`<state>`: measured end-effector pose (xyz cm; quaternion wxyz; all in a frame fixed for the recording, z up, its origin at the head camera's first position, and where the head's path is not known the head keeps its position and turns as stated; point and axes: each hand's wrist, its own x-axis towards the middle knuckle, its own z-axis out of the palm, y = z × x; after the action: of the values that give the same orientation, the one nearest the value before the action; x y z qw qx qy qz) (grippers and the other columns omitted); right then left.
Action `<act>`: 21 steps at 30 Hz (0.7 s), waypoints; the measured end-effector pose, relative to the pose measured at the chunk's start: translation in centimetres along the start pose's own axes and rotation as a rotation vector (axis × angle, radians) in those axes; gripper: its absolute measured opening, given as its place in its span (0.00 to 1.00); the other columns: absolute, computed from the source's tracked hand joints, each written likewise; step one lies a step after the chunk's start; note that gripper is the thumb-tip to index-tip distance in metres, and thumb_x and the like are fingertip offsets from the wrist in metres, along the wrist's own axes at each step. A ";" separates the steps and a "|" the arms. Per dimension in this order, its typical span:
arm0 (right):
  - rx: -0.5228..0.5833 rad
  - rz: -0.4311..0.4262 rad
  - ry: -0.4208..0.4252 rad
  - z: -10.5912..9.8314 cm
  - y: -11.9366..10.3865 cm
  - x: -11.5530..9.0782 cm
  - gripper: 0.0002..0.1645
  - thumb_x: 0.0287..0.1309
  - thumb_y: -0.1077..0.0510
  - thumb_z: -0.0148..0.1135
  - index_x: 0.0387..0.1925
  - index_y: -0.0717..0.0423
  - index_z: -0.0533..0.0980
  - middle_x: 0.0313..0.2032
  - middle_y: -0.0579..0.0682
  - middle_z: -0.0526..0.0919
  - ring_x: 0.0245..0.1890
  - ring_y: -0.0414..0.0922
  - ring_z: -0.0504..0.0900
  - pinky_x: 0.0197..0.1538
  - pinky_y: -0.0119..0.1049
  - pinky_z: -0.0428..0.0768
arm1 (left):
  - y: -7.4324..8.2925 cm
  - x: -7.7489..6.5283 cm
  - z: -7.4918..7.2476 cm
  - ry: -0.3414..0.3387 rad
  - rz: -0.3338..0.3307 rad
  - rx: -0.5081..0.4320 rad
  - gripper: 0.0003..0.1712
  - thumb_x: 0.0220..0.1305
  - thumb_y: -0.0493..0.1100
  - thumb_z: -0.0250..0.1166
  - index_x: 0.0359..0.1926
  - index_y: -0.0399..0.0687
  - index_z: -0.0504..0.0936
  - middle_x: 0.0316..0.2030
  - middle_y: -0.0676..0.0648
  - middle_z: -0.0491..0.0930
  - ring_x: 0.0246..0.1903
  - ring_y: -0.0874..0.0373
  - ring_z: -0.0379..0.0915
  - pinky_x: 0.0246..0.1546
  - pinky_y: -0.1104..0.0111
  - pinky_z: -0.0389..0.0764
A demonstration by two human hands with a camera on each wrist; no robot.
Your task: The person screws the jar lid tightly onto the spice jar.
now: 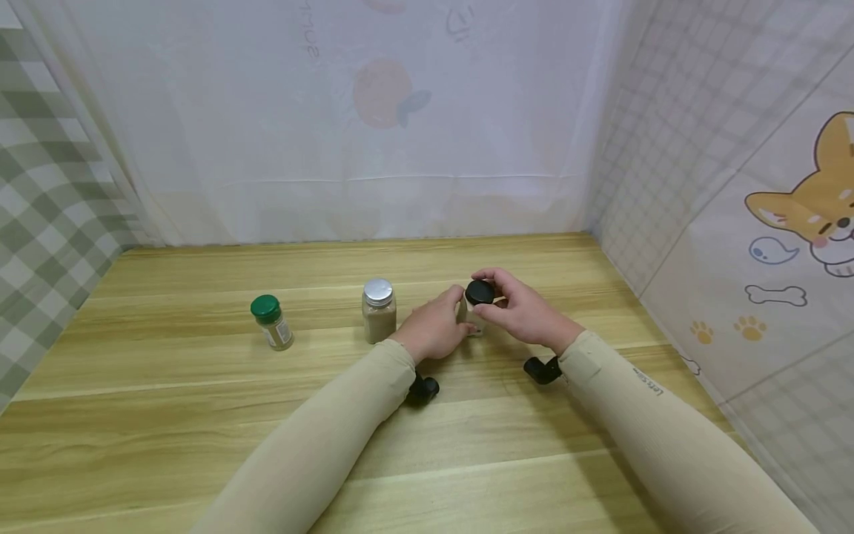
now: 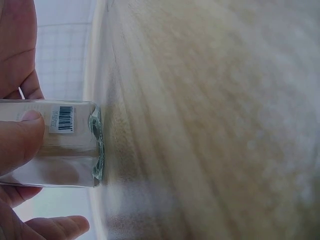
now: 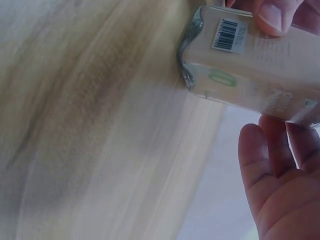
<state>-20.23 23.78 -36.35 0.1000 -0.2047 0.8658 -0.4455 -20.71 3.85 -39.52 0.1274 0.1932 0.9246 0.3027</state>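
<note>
A square glass spice jar (image 1: 476, 320) with a black cap (image 1: 480, 291) stands on the table between both hands. My left hand (image 1: 435, 325) grips the jar's body from the left, its thumb lying flat on the glass beside a barcode label (image 2: 63, 119) in the left wrist view. From the right, my right hand (image 1: 522, 310) holds the black cap, with thumb and fingers on opposite sides of it. Pale powder (image 3: 235, 70) fills the jar, and the wavy glass base is close to the wood in both wrist views.
A jar with a silver lid (image 1: 379, 311) stands just left of my left hand. Farther left is a small green-capped bottle (image 1: 272, 322). The wooden table (image 1: 200, 423) meets a pale curtain (image 1: 333, 148) at the back and a patterned wall covering (image 1: 720, 222) on the right.
</note>
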 end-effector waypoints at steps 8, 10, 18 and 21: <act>-0.013 -0.026 -0.011 -0.1 0.0 0.1 0.26 0.74 0.61 0.62 0.69 0.60 0.69 0.60 0.59 0.79 0.57 0.52 0.78 0.60 0.43 0.80 | 0.0 0.1 0.0 -0.002 -0.001 -0.007 0.24 0.75 0.57 0.65 0.63 0.57 0.69 0.50 0.51 0.81 0.46 0.53 0.78 0.50 0.53 0.77; -0.010 -0.030 -0.009 -0.1 0.0 0.1 0.24 0.74 0.61 0.63 0.67 0.60 0.70 0.58 0.59 0.79 0.56 0.51 0.78 0.60 0.45 0.80 | 0.0 0.1 0.0 -0.002 -0.001 -0.004 0.24 0.75 0.57 0.65 0.63 0.57 0.69 0.51 0.50 0.81 0.46 0.53 0.78 0.50 0.54 0.77; -0.018 -0.026 -0.015 -0.1 0.1 0.1 0.26 0.74 0.58 0.64 0.67 0.61 0.70 0.58 0.59 0.79 0.55 0.52 0.80 0.58 0.47 0.81 | 0.1 -0.1 -0.2 -0.006 -0.010 -0.010 0.24 0.75 0.57 0.65 0.63 0.57 0.69 0.53 0.50 0.82 0.47 0.53 0.79 0.53 0.52 0.77; -0.027 -0.016 -0.019 -0.2 0.0 0.0 0.29 0.75 0.57 0.63 0.71 0.63 0.68 0.60 0.60 0.79 0.56 0.53 0.80 0.58 0.46 0.82 | 0.2 -0.1 -0.1 -0.009 -0.015 -0.007 0.24 0.75 0.57 0.65 0.63 0.58 0.68 0.52 0.50 0.82 0.46 0.52 0.78 0.49 0.54 0.77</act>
<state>-20.34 23.90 -36.29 0.1018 -0.2172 0.8692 -0.4323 -20.60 3.85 -39.29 0.1343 0.1873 0.9243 0.3041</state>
